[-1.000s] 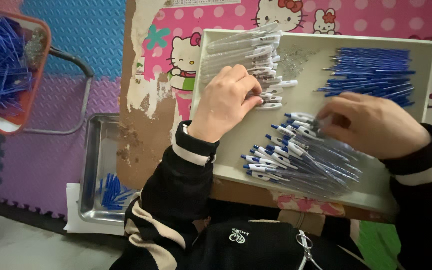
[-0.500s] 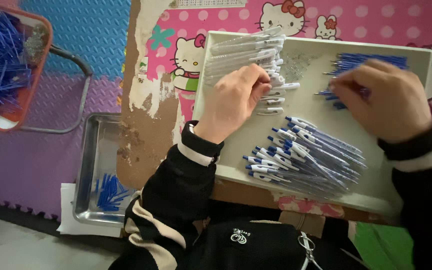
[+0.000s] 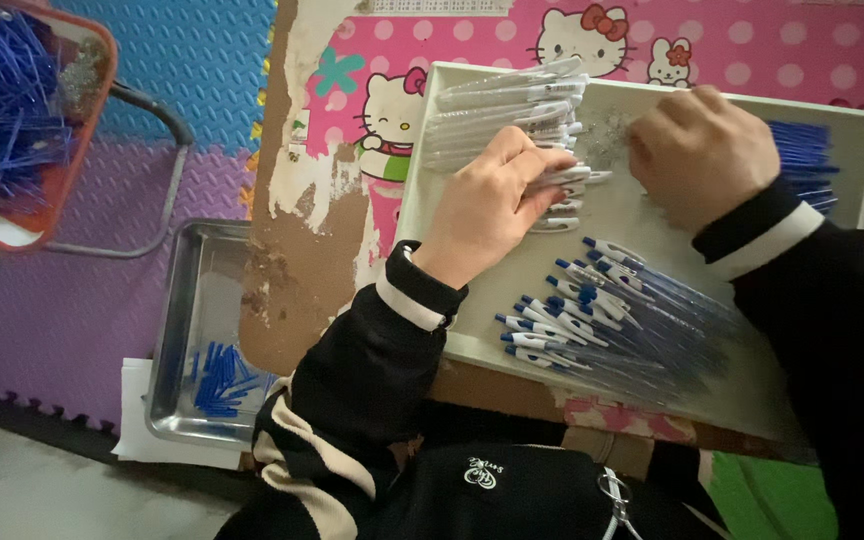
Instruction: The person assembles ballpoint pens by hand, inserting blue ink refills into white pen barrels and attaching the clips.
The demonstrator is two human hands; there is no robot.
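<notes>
**Two hands at a tray of pen parts**

A low table [image 3: 312,250] with a worn pink cartoon-cat top carries a shallow pale tray [image 3: 642,215] that fills most of its right part. On the floor off the table's left edge sits a metal pan [image 3: 177,330] with a small scatter of blue pieces in its near corner. Farther left, an orange-rimmed tray [image 3: 72,150] on a stand holds a heap of blue refills.

Inside the pale tray, a pile of finished pens [image 3: 592,320] with white and blue tips lies along the near edge. A stack of clear pen barrels [image 3: 502,110] lies in the far left corner, and a bundle of blue refills [image 3: 802,160] sits by the far right corner, partly hidden.

The left hand [image 3: 487,205] rests on the clear barrels, fingers curled narrow over their ends, apparently pinching one. The right hand [image 3: 702,150] hovers at the tray's far edge, between barrels and refills, curled closed with knuckles up; I cannot tell what it holds, if anything.
</notes>
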